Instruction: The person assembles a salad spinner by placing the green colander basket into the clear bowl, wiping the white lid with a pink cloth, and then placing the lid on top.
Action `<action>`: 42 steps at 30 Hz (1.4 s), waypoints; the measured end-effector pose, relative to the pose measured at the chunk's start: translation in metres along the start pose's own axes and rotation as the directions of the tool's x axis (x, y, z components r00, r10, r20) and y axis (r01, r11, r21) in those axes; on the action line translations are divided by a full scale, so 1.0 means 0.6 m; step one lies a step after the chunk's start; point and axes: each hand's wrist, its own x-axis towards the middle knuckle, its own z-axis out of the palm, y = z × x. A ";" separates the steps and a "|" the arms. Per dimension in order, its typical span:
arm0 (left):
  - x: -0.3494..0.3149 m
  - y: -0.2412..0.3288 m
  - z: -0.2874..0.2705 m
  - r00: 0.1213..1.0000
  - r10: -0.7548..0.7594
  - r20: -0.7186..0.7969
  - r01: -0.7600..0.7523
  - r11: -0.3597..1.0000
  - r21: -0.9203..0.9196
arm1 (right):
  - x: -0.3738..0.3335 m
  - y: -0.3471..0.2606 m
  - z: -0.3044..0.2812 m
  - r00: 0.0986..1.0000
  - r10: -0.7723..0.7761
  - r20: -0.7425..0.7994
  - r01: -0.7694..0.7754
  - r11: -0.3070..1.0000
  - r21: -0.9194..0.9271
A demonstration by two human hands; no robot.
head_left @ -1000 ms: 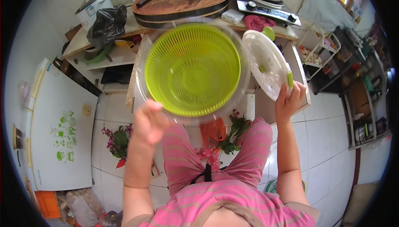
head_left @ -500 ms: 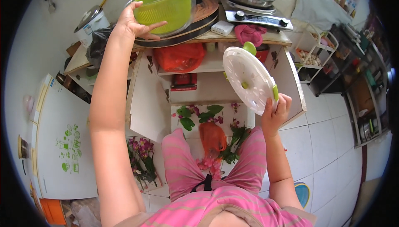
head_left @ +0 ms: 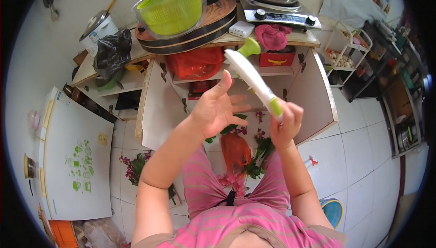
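Note:
My right hand [head_left: 287, 123] grips the rim of a white salad spinner lid [head_left: 254, 77] by its green tab. The lid is tilted nearly edge-on, with a green knob [head_left: 249, 47] at its upper end. Just left of it is my left hand [head_left: 221, 107], empty, thumb up and fingers spread, not touching the lid. Beyond both hands, a clear salad spinner bowl with a green basket [head_left: 171, 12] stands uncovered on a round wooden chopping block [head_left: 218, 25] on the counter.
An open cabinet ahead has doors [head_left: 313, 93] swung out on both sides; a red bag [head_left: 195, 64] lies inside. An induction cooker [head_left: 281, 18] with a steel pot sits right of the block. Artificial flowers [head_left: 234, 182] are by my legs. A white fridge [head_left: 77, 157] stands left.
My left hand has let go of the bowl, leaving it on the chopping block, and moved down and right toward the lid. The lid has turned more edge-on.

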 end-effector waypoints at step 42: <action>-0.120 -0.136 -0.181 0.669 0.417 -0.615 -0.622 0.767 -0.157 | 0.136 0.279 0.215 0.794 0.540 0.278 -0.581 0.810 0.086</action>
